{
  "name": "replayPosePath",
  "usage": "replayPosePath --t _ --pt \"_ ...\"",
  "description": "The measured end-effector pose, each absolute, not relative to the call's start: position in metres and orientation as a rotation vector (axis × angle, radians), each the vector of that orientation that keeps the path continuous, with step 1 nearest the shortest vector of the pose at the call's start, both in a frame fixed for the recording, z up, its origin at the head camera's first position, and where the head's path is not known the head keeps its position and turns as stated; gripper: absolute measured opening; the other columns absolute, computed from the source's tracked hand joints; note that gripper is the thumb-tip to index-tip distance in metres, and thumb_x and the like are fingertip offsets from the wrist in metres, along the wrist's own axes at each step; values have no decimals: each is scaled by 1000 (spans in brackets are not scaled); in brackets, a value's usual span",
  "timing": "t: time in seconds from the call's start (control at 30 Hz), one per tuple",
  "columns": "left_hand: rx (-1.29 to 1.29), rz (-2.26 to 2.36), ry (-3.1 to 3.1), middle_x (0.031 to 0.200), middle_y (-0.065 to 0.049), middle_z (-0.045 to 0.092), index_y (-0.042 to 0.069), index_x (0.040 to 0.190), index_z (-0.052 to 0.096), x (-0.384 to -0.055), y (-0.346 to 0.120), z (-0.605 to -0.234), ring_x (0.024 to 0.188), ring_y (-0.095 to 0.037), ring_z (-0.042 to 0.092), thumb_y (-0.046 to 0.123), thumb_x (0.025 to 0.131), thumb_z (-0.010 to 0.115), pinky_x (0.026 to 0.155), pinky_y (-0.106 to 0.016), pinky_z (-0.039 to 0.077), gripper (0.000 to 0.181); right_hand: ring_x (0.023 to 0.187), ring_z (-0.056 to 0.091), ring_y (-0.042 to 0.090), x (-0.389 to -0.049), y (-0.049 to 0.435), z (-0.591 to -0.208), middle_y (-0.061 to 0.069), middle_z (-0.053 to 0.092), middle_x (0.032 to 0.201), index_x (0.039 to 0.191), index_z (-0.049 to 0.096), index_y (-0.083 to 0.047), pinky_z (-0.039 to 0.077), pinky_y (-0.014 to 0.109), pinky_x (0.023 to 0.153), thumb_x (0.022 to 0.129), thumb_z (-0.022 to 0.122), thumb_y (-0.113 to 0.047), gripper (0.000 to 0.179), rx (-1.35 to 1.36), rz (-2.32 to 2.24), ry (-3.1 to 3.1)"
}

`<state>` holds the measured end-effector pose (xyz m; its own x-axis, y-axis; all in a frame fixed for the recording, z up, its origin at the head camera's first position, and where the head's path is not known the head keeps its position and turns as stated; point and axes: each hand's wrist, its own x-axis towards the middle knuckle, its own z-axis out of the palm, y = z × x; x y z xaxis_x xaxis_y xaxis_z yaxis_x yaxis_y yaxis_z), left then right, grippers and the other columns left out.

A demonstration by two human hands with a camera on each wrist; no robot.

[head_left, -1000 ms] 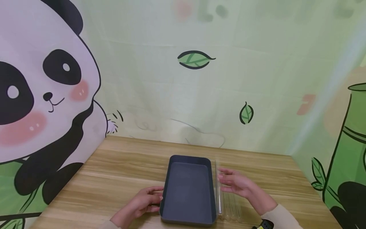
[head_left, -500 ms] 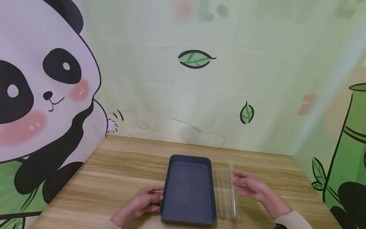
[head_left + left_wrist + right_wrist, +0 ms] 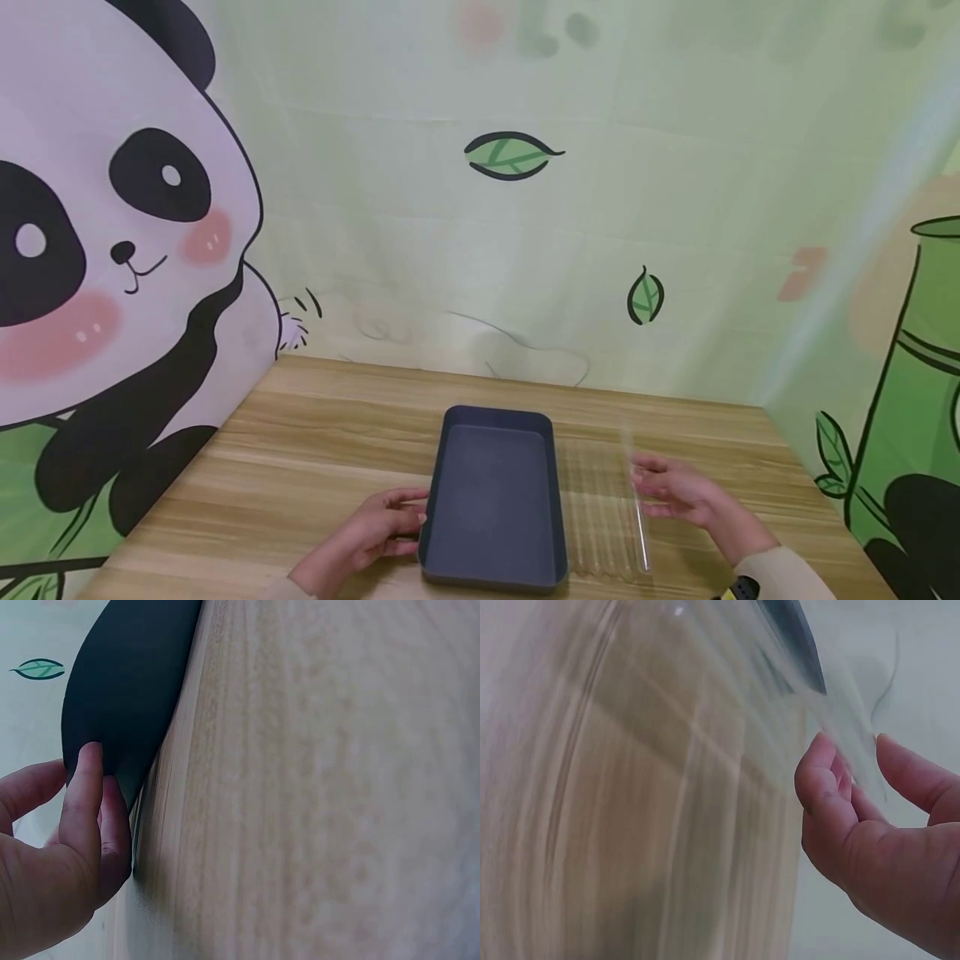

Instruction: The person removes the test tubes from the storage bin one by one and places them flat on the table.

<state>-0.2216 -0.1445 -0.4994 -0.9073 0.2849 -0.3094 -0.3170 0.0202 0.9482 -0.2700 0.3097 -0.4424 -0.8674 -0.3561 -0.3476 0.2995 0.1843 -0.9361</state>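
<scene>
A dark blue-grey rectangular tray with low walls lies on the wooden table. My left hand holds its left side; in the left wrist view the thumb is at the rim and the fingers are against the outer wall. To the right of the tray is a clear, tray-like plastic piece with a thin upright edge, hard to make out against the wood. My right hand pinches that edge between thumb and fingers, as the right wrist view shows the fingers on one side and thumb opposite.
Faint ridged lines show on the wood between the tray and my right hand. Behind the table hangs a pale green cloth backdrop with a panda and leaves. A watch is on my right wrist.
My right hand has moved right, away from the tray, bringing the clear plastic edge with it. The ridged strip between widens. The dark tray and my left hand stay put.
</scene>
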Motion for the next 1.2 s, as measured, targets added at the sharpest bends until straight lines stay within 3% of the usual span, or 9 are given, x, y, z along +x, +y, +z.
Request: replayPosePath --t 0.2,0.43,0.7,1.2 --pt "-32 1941 1889 139 -29 58 -9 150 41 -221 -145 -499 97 -12 69 4 95 63 77 -30 63 61 92 59 5 -276 313 -449 -9 62 98 155 14 14 58 26 80 103 50 -4 66 -18 -1712 2002" --pt "-41 1942 1887 136 -26 61 -9 150 40 -221 -145 -499 97 -11 69 3 95 63 78 -30 63 60 90 60 6 -283 316 -460 -7 62 95 152 20 16 59 29 80 104 51 -5 61 34 -1679 2025" --pt "-34 1943 1875 129 -20 67 -9 150 40 -222 -145 -499 97 -11 70 3 95 62 77 -29 63 60 90 56 9 -285 314 -467 -1 59 104 151 21 17 58 28 78 102 54 -5 64 76 -1620 2075" --pt "-34 1940 1878 140 -28 59 -10 150 40 -222 -145 -501 97 -11 69 5 96 63 75 -28 62 61 82 54 10 -291 298 -473 -1 57 90 149 29 16 58 27 73 101 54 -2 57 219 -1526 2183"
